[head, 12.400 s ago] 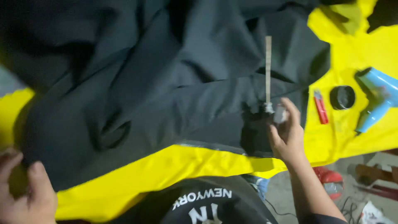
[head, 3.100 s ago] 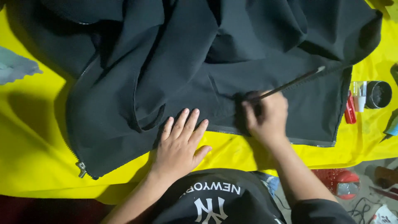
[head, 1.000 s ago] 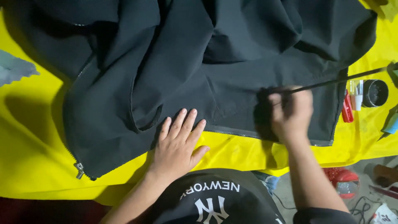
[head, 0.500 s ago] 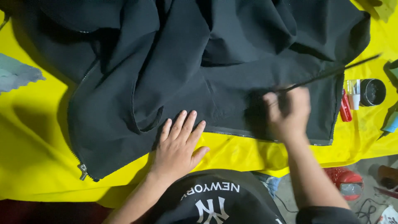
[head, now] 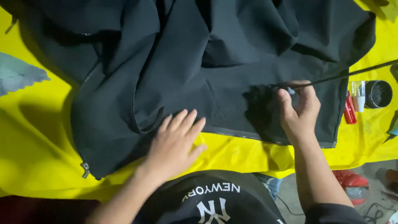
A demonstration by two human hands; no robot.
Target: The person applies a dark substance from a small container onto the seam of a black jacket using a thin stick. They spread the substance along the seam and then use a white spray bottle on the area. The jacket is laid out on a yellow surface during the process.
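From the head camera looking straight down, a large black fabric jacket (head: 215, 62) is lying spread in heavy folds across a bright yellow cloth-covered table (head: 37, 141), its silver zipper edge (head: 232, 135) running along the near hem and a small metal zipper pull (head: 85, 169) dangling at the lower left corner. The left hand (head: 174, 143) is resting palm down on the jacket's near edge, its fingers released and fanned out flat, partly on the black fabric and partly over the yellow cloth, gripping nothing. The right hand (head: 299, 110) is sitting on the jacket farther right, its fingers pinched together and grasping the near end of a thin dark stick (head: 344, 76), which is slanting up and away to the right edge of the view; whatever tip the stick may have is hiding under the fingertips. Just beyond the jacket's right edge, on the yellow cloth, a slim red tube-like object (head: 349, 111) is lying beside a small clear container (head: 358, 92) and a round black lid (head: 378, 93), all near the right hand but apart from it. At far left a grey-blue scrap of fabric with a jagged edge (head: 18, 74) is lying on the table, well apart from both hands.
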